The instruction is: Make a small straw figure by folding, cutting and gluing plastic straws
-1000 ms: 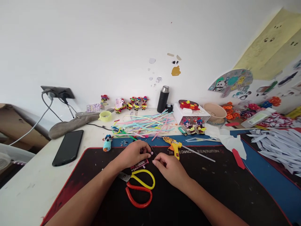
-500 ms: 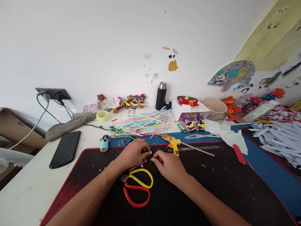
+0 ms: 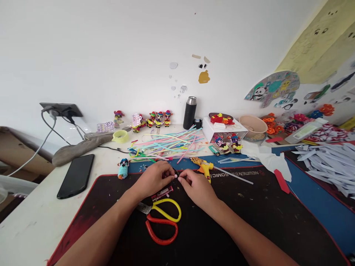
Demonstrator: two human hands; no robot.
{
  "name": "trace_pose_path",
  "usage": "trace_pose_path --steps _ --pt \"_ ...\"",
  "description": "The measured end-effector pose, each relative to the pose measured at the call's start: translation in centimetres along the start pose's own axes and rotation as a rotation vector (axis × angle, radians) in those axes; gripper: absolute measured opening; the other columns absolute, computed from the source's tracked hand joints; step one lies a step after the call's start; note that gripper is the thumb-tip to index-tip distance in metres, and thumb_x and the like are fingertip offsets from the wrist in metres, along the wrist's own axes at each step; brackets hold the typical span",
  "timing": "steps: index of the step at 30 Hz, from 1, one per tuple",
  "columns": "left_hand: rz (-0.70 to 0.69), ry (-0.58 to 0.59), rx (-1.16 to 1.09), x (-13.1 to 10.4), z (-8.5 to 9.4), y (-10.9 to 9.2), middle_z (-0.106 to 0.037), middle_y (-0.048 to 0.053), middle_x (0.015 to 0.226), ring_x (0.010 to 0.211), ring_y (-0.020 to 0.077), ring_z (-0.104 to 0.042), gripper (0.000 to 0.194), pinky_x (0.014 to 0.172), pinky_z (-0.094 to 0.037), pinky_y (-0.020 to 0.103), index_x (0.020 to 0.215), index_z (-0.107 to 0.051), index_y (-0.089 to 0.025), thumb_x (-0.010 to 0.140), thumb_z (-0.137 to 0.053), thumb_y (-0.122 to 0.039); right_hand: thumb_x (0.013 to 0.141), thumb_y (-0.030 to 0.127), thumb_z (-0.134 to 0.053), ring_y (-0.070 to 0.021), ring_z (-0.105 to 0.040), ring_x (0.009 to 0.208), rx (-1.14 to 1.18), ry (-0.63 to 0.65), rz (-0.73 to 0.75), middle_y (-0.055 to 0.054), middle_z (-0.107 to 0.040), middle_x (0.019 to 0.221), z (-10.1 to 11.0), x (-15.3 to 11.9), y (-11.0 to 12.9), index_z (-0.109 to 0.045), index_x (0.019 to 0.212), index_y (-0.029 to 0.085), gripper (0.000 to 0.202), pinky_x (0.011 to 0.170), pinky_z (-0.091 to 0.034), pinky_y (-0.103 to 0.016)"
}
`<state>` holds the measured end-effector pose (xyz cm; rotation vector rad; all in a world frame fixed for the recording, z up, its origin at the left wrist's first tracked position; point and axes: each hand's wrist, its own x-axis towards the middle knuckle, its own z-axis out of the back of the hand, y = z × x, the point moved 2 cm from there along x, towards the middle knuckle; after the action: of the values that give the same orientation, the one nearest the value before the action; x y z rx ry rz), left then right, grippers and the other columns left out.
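My left hand (image 3: 155, 178) is closed in a pinch at the middle of the dark mat (image 3: 235, 221), with a tiny pinkish bit at its fingertips. Close beside it, my right hand (image 3: 197, 186) also pinches, its fingertips nearly meeting the left ones; what it grips is too small to make out. A thin dark strand shows between the hands. Below them lie scissors (image 3: 163, 220) with one yellow and one red handle. A small dark red packet (image 3: 163, 193) sits under my left hand. The yellow glue gun (image 3: 205, 169) rests just beyond my right hand.
A small blue figure (image 3: 123, 169) stands left of my hands, near a black phone (image 3: 76, 176). Colourful pipe cleaners (image 3: 169, 143) lie behind. Further back are a black flask (image 3: 190, 113) and a white box (image 3: 225, 129). White strips (image 3: 330, 166) are piled at right.
Both hands have shifted slightly up and left, with their fingertips closer together. More of the dark red packet and the scissor blades now shows.
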<state>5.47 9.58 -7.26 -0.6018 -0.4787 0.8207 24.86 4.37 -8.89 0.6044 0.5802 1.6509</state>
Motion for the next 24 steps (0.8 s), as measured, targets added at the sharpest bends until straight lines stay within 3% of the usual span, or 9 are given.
trace_pose_path --steps 17,20,24 --pt "-0.066 -0.006 0.013 0.0 0.0 -0.3 -0.066 0.003 0.084 0.082 0.0207 -0.06 0.009 0.073 -0.043 0.03 0.087 -0.07 -0.022 0.093 -0.063 -0.026 0.098 0.035 -0.06 -0.0178 -0.055 0.059 0.084 -0.017 0.057 0.002 -0.061 0.063 -0.8 0.7 -0.1 -0.069 0.096 0.024 0.014 0.058 -0.034 -0.029" --pt "-0.031 -0.004 -0.061 -0.1 0.3 -0.2 -0.067 0.003 0.086 0.083 0.0204 -0.062 0.011 0.074 -0.045 0.03 0.089 -0.071 -0.022 0.093 -0.064 -0.029 0.097 0.036 -0.061 -0.0167 -0.055 0.059 0.239 -0.011 0.018 0.002 -0.06 0.064 -1.1 1.0 -0.5 -0.069 0.094 0.024 0.015 0.057 -0.035 -0.028" --pt "0.031 -0.032 -0.181 -0.2 1.2 0.0 -0.072 0.004 0.094 0.089 0.0216 -0.065 0.013 0.081 -0.047 0.031 0.094 -0.074 -0.023 0.092 -0.066 -0.033 0.093 0.045 -0.064 -0.012 -0.046 0.05 0.597 0.098 -0.113 0.005 -0.056 0.061 -1.4 1.3 -0.6 -0.067 0.094 0.021 0.023 0.049 -0.033 -0.025"
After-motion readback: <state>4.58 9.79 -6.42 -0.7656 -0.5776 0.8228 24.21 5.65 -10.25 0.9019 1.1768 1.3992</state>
